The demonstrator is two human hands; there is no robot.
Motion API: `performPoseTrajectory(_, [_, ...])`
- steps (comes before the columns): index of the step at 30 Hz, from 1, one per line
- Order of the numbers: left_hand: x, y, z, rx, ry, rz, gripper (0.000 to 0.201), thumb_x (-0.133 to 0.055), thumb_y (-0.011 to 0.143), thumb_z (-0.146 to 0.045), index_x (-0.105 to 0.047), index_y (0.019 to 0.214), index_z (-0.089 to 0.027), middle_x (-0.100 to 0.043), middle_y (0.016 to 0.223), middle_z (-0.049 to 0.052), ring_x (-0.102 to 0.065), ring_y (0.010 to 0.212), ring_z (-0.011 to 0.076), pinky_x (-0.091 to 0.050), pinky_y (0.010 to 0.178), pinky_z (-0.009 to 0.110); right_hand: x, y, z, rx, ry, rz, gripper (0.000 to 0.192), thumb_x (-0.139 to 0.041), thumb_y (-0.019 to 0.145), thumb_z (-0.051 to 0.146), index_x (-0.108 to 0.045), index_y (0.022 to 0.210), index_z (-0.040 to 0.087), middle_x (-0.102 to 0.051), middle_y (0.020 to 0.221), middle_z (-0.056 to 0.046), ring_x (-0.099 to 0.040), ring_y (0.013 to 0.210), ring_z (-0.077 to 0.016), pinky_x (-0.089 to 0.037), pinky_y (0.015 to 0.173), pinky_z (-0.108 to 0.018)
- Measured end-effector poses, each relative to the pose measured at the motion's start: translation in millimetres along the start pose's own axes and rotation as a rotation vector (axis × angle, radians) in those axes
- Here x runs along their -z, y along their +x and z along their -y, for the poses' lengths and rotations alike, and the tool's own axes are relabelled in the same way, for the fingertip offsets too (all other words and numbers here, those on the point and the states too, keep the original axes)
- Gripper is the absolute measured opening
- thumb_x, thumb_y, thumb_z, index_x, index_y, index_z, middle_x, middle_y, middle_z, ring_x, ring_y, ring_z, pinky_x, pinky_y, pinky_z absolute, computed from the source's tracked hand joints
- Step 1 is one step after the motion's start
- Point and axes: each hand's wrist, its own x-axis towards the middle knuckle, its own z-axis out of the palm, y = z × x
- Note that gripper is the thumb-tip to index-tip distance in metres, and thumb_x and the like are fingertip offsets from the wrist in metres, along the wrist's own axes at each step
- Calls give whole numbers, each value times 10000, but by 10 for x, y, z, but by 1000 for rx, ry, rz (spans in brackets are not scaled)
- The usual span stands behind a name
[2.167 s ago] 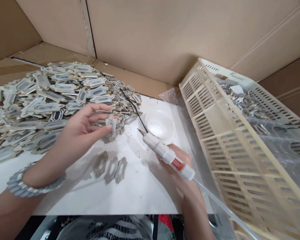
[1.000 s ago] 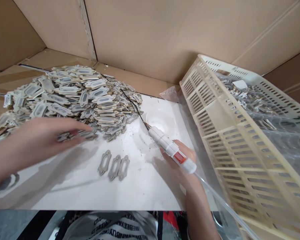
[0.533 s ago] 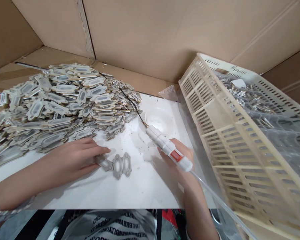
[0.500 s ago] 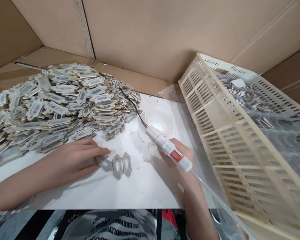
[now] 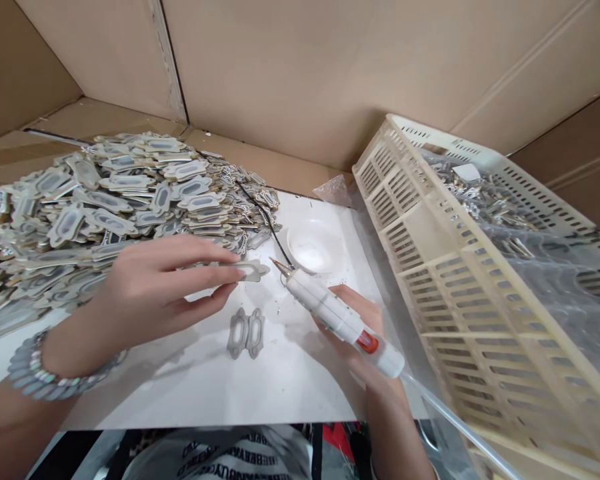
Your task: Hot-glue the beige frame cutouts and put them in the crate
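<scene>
In the head view my left hand [image 5: 165,287] is pinched on a small grey frame-shaped plate [image 5: 253,271], raised over the white table. Most of that plate is hidden behind my fingers. My right hand [image 5: 355,313] is closed around a white glue gun [image 5: 325,303] with a red-orange window on its body. A clear glue stick [image 5: 450,407] trails out of its rear. Its coppery nozzle tip points up-left, a short gap from the held plate. Two more frame plates [image 5: 246,332] lie side by side on the table below.
A large heap of similar frame plates [image 5: 115,200] covers the left back. At right stands a cream slatted crate [image 5: 430,267] with plastic bags of small metal parts. A shallow white dish [image 5: 315,243] sits beyond the glue gun. Cardboard walls [image 5: 280,80] enclose the back.
My left hand has moved up and right, lifting a frame plate from beside the two others. The glue gun has shifted slightly down and right, its nozzle now nearer the held plate.
</scene>
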Motion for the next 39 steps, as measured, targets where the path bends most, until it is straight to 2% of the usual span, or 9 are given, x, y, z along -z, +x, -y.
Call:
performPoseTrajectory(5, [-63,-30,39,-86,151,-60,141,-707,884,-218,-751,954,-333,-787,930,-15,-736,783,159,-632,736,299,-31,-1,40,64,67,37,109,-669,867,161,-698,927,248,-720,927,-25,-684,758,-174,-528,671,-285])
performPoseTrajectory(8, [-64,-67,61,-180,208,-71,113,-724,882,-168,-731,956,-252,-781,917,25,-723,774,152,-623,727,289,-58,1,64,63,37,31,132,-707,849,141,-707,932,244,-737,953,-27,-707,799,-183,-541,704,-292])
performPoseTrajectory(12, [-60,-70,33,-210,231,-59,82,-748,867,-148,-727,920,-207,-777,895,47,-713,773,160,-627,751,302,-57,15,77,56,-21,62,113,-664,857,152,-706,932,225,-747,962,-42,-722,820,-196,-551,710,-304])
performPoseTrajectory(21, [-62,-83,1,-240,297,-102,89,-774,844,-146,-704,865,-196,-775,843,42,-706,704,170,-623,661,304,-21,47,106,73,-44,107,134,-575,892,251,-701,914,208,-743,944,-66,-727,826,-206,-532,656,-298])
performPoseTrajectory(32, [-80,-96,-16,-244,291,-101,107,-784,829,-131,-689,844,-178,-767,819,58,-705,699,173,-630,692,307,-27,55,90,95,-65,107,133,-580,890,263,-701,913,212,-747,940,-64,-726,804,-202,-527,634,-293])
performPoseTrajectory(39, [-98,-98,4,-242,287,-105,99,-762,850,-148,-679,824,-197,-768,817,35,-715,704,165,-633,709,288,-45,53,101,106,-105,88,146,-557,872,168,-695,898,205,-736,915,-49,-726,789,-187,-517,639,-281])
